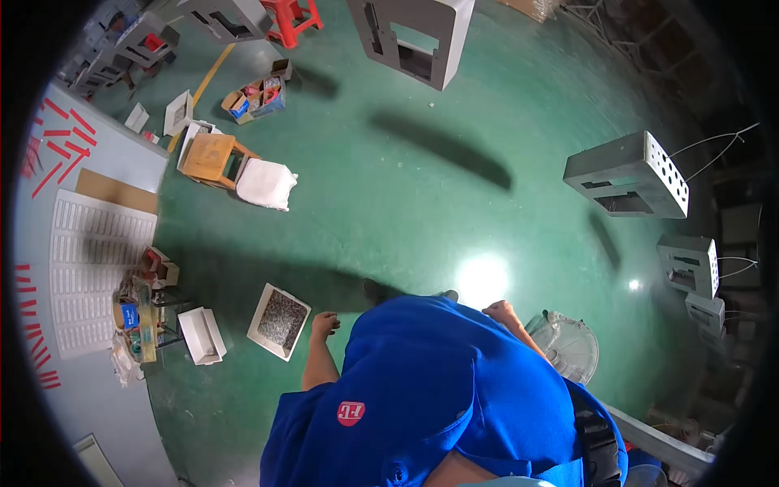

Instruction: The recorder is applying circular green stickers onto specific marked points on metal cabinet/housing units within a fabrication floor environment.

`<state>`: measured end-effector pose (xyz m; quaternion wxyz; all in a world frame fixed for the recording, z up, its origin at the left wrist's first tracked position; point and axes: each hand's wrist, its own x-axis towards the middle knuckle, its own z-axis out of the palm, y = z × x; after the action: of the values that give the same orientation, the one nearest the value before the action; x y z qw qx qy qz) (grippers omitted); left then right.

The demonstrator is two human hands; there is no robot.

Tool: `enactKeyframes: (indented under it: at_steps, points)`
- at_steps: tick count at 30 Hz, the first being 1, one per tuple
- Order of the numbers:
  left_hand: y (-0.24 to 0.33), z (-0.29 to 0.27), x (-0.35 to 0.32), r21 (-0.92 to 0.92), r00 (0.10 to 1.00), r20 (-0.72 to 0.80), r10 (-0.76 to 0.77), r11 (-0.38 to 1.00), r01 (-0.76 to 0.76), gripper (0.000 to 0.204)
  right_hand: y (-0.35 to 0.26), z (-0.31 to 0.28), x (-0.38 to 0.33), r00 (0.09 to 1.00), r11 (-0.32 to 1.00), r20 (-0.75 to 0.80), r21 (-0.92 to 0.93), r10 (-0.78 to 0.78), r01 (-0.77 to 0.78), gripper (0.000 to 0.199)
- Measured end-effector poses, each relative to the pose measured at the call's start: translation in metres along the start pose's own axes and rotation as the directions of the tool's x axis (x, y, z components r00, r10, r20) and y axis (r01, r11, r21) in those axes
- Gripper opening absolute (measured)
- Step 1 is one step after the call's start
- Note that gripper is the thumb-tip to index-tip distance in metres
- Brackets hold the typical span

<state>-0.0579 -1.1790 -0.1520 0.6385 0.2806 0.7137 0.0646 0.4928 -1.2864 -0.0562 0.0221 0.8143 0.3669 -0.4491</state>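
My left hand (326, 324) hangs at my left side with its fingers curled inward. What they hold, if anything, is hidden. It is nearest to a white tray (261, 331) full of small dark metal-looking pieces on the floor, and looks apart from it. My right hand (501, 311) is out at my right side, also with bent fingers; its palm does not show. Beyond it, low down, is a round fan with a wire guard (573, 347). Both hands are away from the grey metal housings, of which one (415, 36) hangs ahead of me.
More grey housings hang on wires at the right, the nearest one (625, 177) with round holes. A wooden stool (209, 157) and a white-covered seat (265, 183) stand far left. Nearer are a white bin (202, 335) and a cluttered rack (147, 321); a red stool (290, 20) stands far off.
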Motion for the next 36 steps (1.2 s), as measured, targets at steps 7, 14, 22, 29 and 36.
enactKeyframes:
  at_steps: [7,14,22,29,36]
  points:
    - [0.007,-0.033,0.016,-0.034,1.000,0.005,0.001,0.999,-0.001,0.033,-0.038,0.005,0.004,0.998,0.999,0.020,0.003,0.051,-0.051,0.034]
    - [0.017,-0.052,0.024,-0.081,0.998,0.022,0.066,0.995,-0.064,0.034,-0.079,0.004,-0.004,0.999,0.999,-0.006,0.026,0.034,-0.034,0.033]
    - [0.002,-0.075,0.033,-0.085,0.998,0.026,0.059,0.995,-0.057,0.034,-0.097,0.024,-0.004,0.999,0.999,-0.010,0.025,0.048,-0.048,0.032]
    - [-0.012,-0.088,0.039,-0.042,0.997,0.062,-0.045,0.998,0.047,0.033,-0.098,0.019,0.010,0.996,0.993,0.017,0.068,0.093,-0.093,0.035]
    - [0.024,-0.080,0.041,-0.153,0.999,0.032,-0.010,0.988,0.015,0.035,-0.112,0.023,0.062,0.992,0.989,0.080,-0.117,0.097,-0.088,0.035]
